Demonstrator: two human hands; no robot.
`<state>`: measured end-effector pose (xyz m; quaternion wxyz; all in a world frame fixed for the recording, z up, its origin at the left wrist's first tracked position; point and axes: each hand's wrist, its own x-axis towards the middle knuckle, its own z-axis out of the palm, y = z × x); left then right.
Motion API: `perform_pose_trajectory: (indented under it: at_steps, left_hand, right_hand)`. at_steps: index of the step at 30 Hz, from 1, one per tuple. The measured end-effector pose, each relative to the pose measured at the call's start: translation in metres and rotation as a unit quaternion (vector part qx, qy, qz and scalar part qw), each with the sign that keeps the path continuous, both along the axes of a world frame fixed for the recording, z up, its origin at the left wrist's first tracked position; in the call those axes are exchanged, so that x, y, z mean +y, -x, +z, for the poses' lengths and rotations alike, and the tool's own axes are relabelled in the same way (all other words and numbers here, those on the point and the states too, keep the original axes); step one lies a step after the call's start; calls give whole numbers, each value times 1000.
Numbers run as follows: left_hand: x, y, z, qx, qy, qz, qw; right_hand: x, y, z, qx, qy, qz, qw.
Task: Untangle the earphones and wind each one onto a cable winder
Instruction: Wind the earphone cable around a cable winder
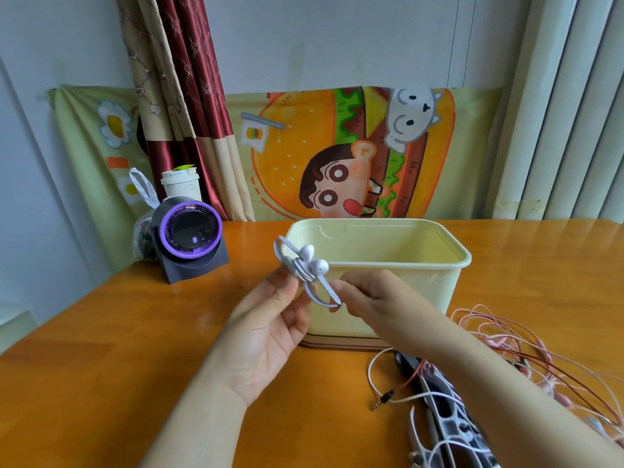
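**Wound earphone held between both hands**

White earphone [318, 265] is sitting wound on pale grey cable winder [326, 288], which is held above the orange wooden table [135, 332]. Its long axis is slanting from upper left to lower right. Left hand [270, 332] is pinching its middle with curled fingers [287, 282]. Right hand [368, 298] is pinching its lower-right end. Cream plastic tub [432, 285] is standing just behind.

1. a pale yellow plastic tub [442, 282] stands on an orange wooden table [101, 349].
2. at left, a purple-ringed device [190, 233] sits before a white lidded cup [180, 184].
3. a cartoon burger cloth [293, 146] hangs behind, beside a red-and-cream curtain [175, 96].

Two hands [270, 329] [368, 295], one winder [315, 292], two earbuds [307, 251] [319, 265], one tub [405, 298] and one cup [180, 189].
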<state>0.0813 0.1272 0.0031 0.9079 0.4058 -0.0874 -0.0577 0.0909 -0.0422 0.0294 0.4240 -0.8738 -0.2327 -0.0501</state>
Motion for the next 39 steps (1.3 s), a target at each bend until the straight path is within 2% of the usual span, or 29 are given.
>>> perform_pose_trajectory:
  at_steps: [4,12,16,18,20,29,33,39]
  left_hand:
    - [-4,1,2,47,7,71,996]
    - [-2,-1,-4,30,-79,120,989]
    - [-3,-2,-11,-30,-236,147,960]
    - [-5,-1,-12,-72,-321,155,931]
    - [-7,0,-11,-99,-367,144,913]
    - [-9,4,-12,-153,-443,49,882]
    - [-9,5,-10,-158,-429,18,889]
    - [-4,5,-8,-130,-349,-51,927]
  right_hand:
    - [1,4,2,-19,65,20,998]
    - [3,8,6,-79,179,8,981]
    - [2,12,8,-123,224,3,967]
    - [0,15,14,-123,214,-5,969]
    - [-3,15,20,-129,195,-24,972]
    - [-14,9,28,-141,152,-84,975]
    - [-15,8,29,-159,131,-85,975]
    - [-20,9,33,-126,-2,-59,990]
